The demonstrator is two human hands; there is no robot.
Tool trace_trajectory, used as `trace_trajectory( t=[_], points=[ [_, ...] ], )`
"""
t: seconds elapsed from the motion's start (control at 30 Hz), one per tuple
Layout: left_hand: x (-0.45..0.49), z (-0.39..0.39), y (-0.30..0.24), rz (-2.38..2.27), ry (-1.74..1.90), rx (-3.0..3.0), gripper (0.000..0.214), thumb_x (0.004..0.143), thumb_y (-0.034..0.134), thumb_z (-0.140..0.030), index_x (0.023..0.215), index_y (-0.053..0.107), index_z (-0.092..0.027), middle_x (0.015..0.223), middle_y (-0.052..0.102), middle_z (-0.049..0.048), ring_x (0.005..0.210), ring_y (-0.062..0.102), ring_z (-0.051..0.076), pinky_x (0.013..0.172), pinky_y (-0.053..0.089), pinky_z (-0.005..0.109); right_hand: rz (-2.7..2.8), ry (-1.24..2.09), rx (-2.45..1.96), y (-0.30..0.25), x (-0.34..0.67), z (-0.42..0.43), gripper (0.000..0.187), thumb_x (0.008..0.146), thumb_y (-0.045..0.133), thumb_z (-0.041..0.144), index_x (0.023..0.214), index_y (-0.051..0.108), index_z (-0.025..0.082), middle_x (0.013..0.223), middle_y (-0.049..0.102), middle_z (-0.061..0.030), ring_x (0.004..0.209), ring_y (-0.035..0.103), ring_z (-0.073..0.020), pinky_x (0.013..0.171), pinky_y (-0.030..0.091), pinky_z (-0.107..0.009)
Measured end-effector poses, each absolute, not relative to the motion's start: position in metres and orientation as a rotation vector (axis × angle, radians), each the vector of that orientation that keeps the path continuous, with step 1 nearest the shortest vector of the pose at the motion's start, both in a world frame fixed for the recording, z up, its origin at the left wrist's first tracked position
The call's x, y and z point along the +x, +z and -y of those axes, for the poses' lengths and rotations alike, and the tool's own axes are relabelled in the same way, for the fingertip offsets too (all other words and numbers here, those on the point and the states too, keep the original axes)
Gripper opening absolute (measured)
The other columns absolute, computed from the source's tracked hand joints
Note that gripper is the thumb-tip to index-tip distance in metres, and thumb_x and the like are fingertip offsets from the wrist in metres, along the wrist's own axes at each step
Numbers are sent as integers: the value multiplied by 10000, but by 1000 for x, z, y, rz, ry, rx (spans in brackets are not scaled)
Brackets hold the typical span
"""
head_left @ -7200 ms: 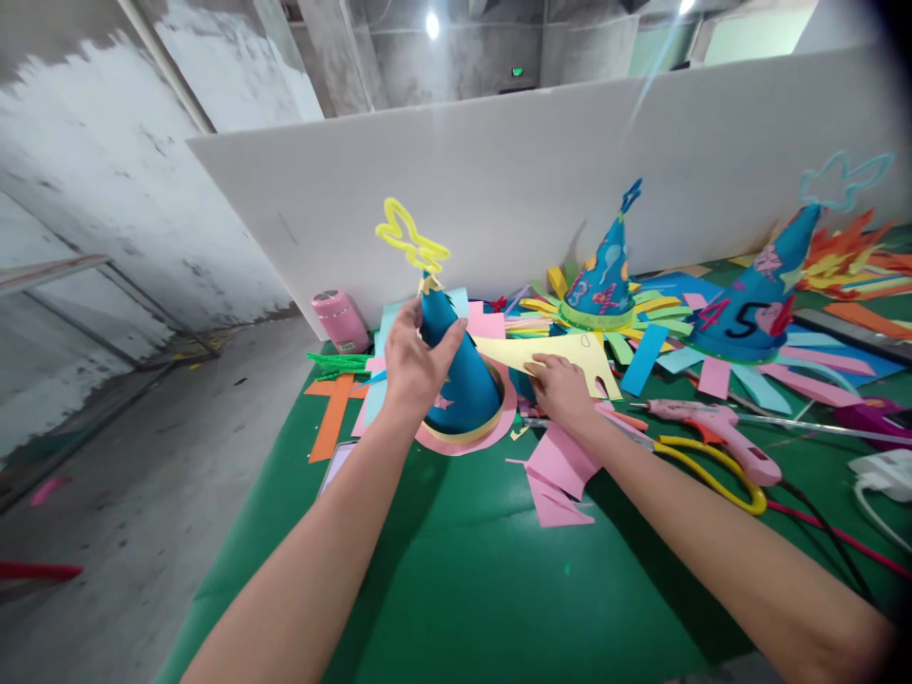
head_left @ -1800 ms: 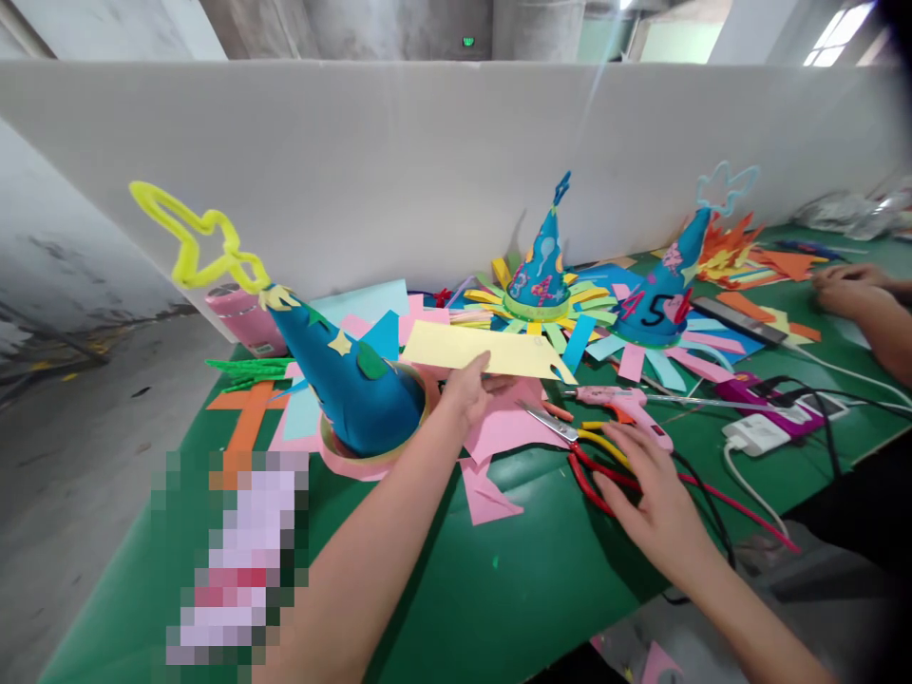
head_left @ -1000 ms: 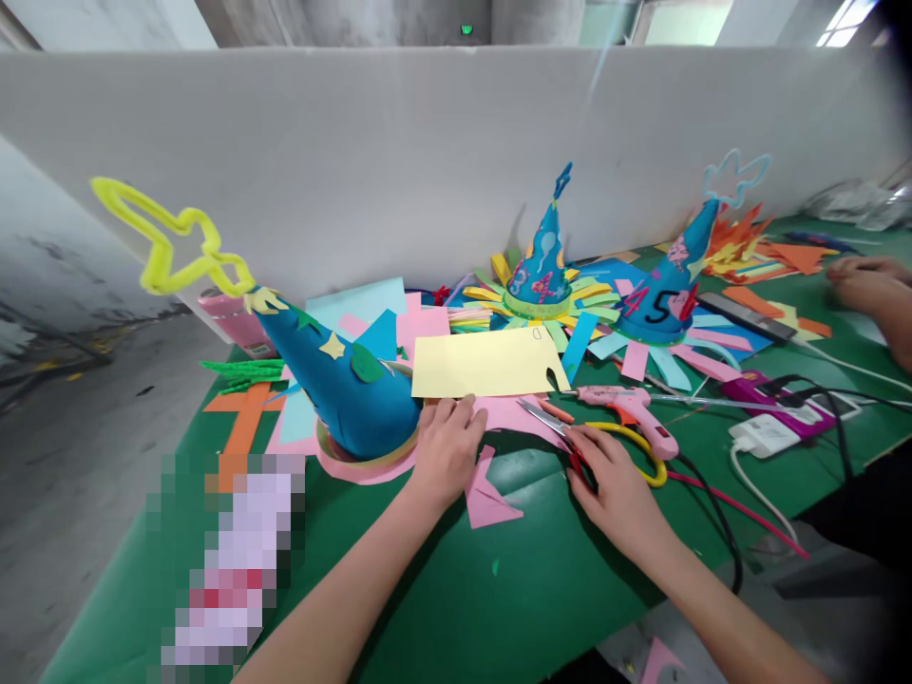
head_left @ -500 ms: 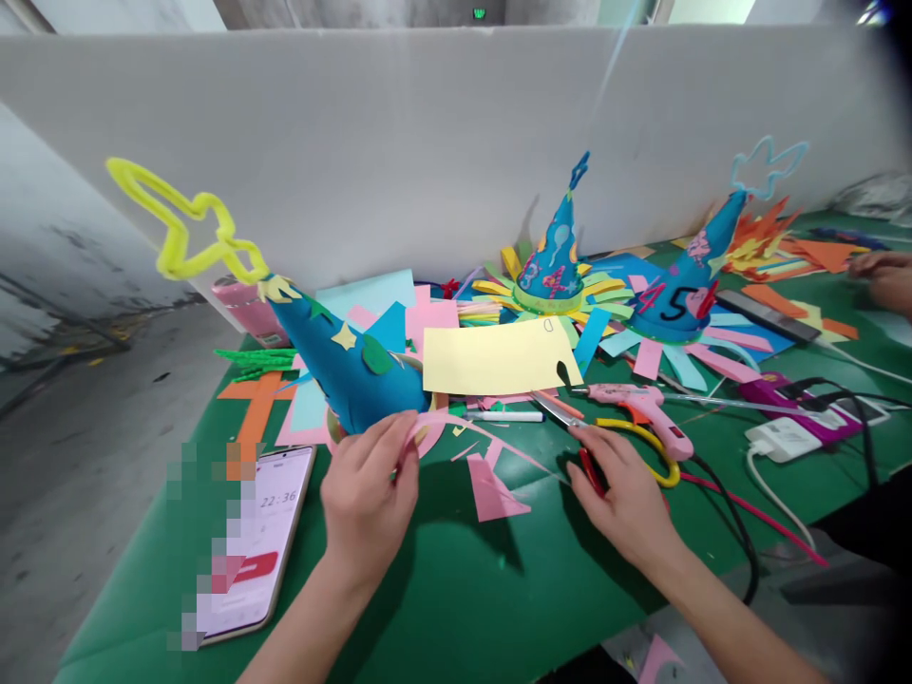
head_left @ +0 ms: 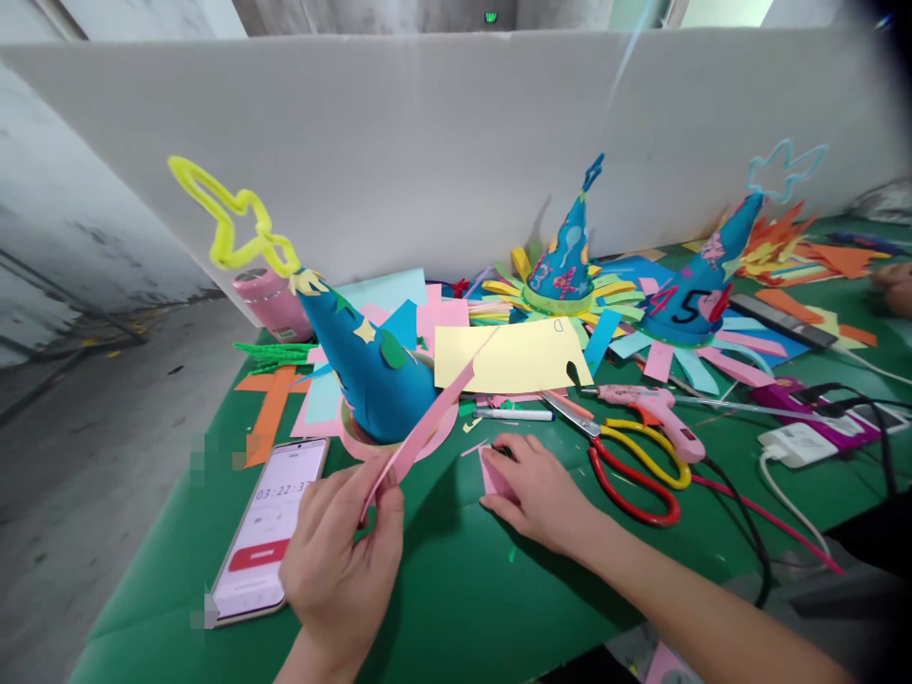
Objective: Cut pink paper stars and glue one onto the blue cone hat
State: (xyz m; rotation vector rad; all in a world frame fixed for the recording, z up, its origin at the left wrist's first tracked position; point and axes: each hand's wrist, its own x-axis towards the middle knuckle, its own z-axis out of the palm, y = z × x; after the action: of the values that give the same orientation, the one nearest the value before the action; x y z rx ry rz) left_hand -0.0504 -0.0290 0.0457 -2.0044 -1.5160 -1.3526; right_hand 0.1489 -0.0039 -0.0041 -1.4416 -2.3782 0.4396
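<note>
My left hand [head_left: 342,560] pinches the lower end of a long pink paper strip [head_left: 427,423] and holds it up off the green table [head_left: 456,608]. The strip slants up toward a blue cone hat [head_left: 370,375] with a yellow pipe-cleaner star [head_left: 232,223] on top. My right hand [head_left: 538,489] lies on the table with its fingers on a small pink paper scrap [head_left: 493,472]. Red and yellow scissors [head_left: 631,456] lie just to its right. A yellow paper sheet [head_left: 513,356] lies behind, with a white marker [head_left: 513,415] in front of it.
A phone [head_left: 267,527] lies at the left. A pink glue gun [head_left: 652,408], cables and a power strip [head_left: 802,442] sit at the right. Two more blue cone hats [head_left: 570,252] [head_left: 702,285] stand amid coloured strips before a white board. Another person's hand [head_left: 894,285] shows far right.
My left hand took the pink strip from beside the cone hat and lifted it. My right hand left the scissors and moved left onto the pink scrap.
</note>
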Motion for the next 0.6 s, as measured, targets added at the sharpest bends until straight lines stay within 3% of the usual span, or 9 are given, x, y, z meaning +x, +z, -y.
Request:
trace_trajectory(
  t=[0.33,0.47,0.6],
  points=[
    [-44,31,36,1536,-1350,-2075,249,696,593,-61,911,616,-183,739,636,21,613,561,127,575,449,241,2344,438,-1372,-15,152,0,109,822,519,259,876,595,204,875,552,-44,790,505,-171,703,413,-297],
    [-45,30,34,1542,-1374,-2080,249,699,586,-74,919,618,-185,742,634,22,618,566,134,573,448,246,2349,438,-1368,-18,163,9,181,872,423,187,793,586,198,767,561,-28,736,528,-152,653,414,-256],
    [-42,29,33,1532,-1387,-2094,233,706,578,-75,911,614,-179,729,621,21,624,562,132,569,446,239,2318,415,-1404,-14,166,5,200,884,391,200,827,582,187,772,566,-41,708,541,-149,623,422,-245]
  ],
)
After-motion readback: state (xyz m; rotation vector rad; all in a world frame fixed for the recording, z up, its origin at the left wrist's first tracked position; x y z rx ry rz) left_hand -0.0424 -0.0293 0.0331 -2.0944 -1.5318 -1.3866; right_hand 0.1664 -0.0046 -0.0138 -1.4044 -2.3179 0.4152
